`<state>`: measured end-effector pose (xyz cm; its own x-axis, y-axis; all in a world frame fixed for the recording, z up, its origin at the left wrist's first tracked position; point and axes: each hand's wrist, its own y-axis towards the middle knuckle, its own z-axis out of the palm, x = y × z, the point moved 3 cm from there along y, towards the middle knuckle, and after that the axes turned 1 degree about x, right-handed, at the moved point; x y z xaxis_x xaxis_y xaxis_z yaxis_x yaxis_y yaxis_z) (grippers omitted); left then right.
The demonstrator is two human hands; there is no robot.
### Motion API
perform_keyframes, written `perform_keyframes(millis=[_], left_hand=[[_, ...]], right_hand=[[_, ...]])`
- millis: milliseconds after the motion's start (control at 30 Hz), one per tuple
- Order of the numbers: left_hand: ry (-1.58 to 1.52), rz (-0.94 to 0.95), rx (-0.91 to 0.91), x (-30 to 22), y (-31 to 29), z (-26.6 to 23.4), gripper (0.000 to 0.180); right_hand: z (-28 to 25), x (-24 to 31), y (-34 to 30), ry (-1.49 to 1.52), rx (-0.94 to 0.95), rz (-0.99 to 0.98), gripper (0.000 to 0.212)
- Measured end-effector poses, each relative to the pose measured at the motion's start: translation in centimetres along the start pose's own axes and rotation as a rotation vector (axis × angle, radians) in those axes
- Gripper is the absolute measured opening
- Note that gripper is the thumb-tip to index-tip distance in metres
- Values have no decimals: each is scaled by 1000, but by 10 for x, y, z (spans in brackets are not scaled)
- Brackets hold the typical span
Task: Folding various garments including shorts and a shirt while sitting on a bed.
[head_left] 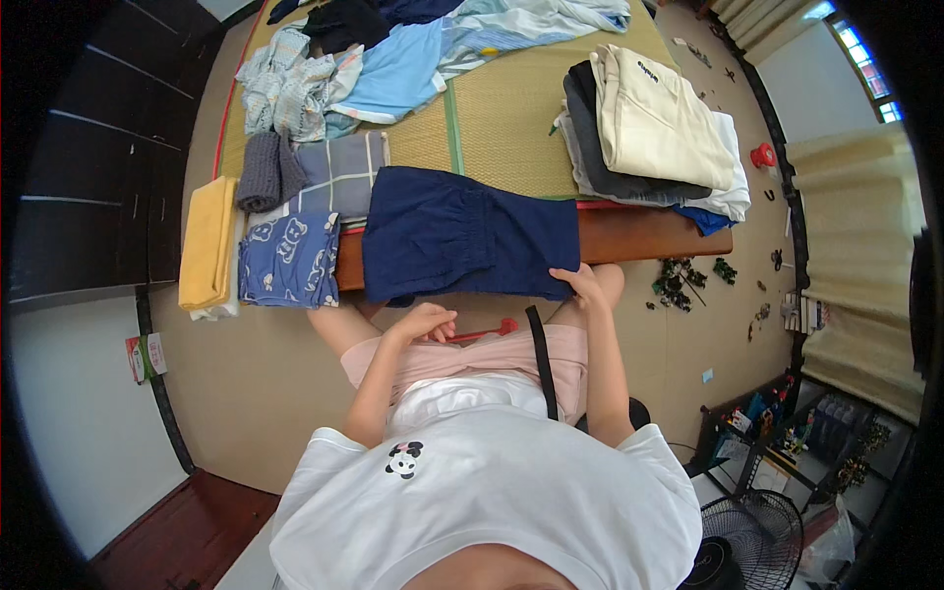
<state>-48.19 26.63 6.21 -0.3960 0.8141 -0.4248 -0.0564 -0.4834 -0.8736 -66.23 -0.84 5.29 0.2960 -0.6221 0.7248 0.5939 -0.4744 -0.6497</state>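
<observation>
Navy blue shorts (433, 231) lie flat across the wooden front edge of the bed, with the gathered part near their middle and the lower edge hanging over. My right hand (582, 285) pinches their lower right corner, thumb on top. Below the shorts' lower left edge, my left hand (425, 323) hovers over my lap, apart from the cloth. Its fingers are loosely curled in, and I see nothing in them. A red stick with a knobbed end (482, 332) shows beside that hand; I cannot tell what it rests on.
Left of the shorts are a folded blue bear-print cloth (289, 261), a yellow folded cloth (208, 241), a grey rolled knit (268, 172) and a checked cloth (339, 167). A garment stack topped with cream (669, 123) stands right. Loose clothes (393, 74) lie behind. A fan (752, 536) stands lower right.
</observation>
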Motion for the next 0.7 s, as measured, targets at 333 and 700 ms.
perform_keyframes(millis=[333, 700], left_hand=[[1181, 889, -951, -95, 4, 26, 72], [1463, 716, -994, -82, 33, 7, 72]], right_hand=[[12, 28, 49, -96, -182, -19, 39], [-13, 11, 75, -750, -417, -427, 28]])
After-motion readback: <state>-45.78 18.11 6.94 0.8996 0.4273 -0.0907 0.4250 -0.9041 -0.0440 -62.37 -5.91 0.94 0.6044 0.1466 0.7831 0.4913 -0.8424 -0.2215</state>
